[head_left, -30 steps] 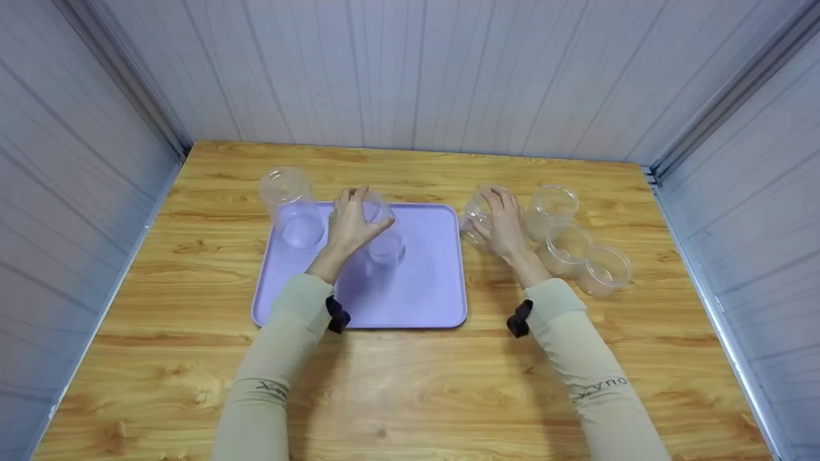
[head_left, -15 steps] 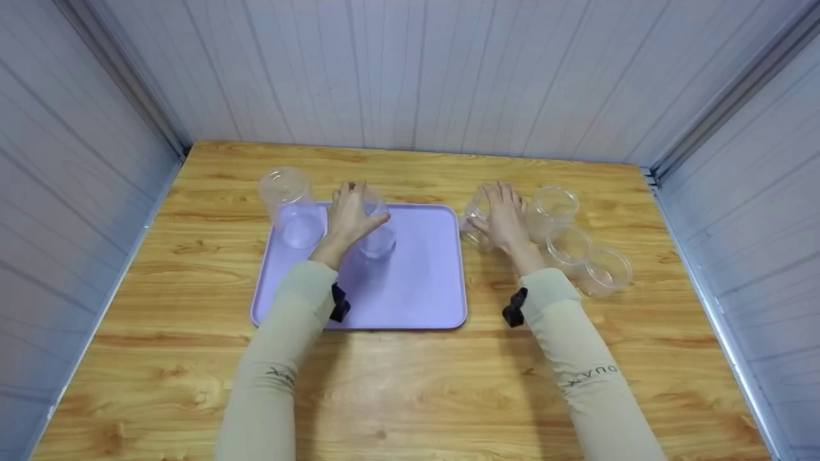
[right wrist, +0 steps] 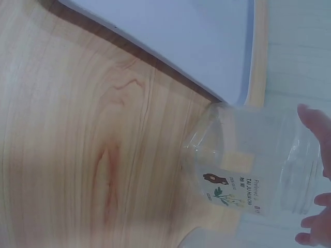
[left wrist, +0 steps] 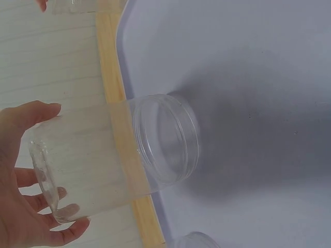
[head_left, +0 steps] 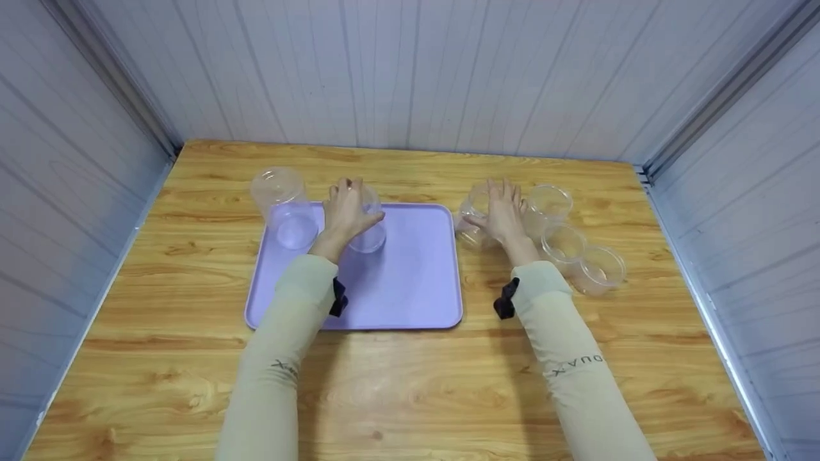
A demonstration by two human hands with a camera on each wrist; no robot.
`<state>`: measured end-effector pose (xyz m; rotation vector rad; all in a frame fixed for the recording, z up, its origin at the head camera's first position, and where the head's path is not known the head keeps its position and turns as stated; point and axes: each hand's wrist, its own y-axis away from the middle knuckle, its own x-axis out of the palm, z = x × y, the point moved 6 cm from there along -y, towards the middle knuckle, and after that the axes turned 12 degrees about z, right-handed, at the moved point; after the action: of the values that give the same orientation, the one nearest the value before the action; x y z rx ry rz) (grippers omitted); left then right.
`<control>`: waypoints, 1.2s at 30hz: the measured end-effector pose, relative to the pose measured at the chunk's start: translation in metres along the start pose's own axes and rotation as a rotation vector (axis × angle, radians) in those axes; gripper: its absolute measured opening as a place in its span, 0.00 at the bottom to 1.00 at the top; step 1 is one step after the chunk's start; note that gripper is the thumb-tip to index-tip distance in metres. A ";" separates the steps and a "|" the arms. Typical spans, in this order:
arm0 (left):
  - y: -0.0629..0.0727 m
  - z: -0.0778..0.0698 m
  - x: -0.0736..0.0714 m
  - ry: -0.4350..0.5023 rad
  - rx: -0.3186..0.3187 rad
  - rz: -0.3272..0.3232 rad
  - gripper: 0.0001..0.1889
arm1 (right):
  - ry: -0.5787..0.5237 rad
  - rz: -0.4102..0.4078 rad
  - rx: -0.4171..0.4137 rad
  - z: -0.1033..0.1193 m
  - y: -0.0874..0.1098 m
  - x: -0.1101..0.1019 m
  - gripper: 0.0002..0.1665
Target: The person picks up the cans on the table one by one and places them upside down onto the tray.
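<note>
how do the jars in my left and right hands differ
The left jar is over the purple tray; the right jar is beside it. The left jar's threaded mouth faces the tray; the right jar's mouth is up near the fingers. The right jar shows a printed label; none shows on the left jar. Both are clear.

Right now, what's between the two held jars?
Bare purple tray, out to its right edge, between the left held jar and the right held jar; seen in the head view.
</note>
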<state>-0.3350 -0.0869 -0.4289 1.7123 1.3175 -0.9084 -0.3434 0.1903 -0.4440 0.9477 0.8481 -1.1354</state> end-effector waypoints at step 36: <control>-0.006 -0.006 0.009 -0.181 0.000 0.079 0.47 | -0.055 0.117 -0.034 -0.004 -0.009 -0.004 0.53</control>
<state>-0.3389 -0.0767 -0.4351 1.6291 1.1232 -0.9928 -0.3537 0.1936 -0.4433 0.9217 0.7556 -1.0387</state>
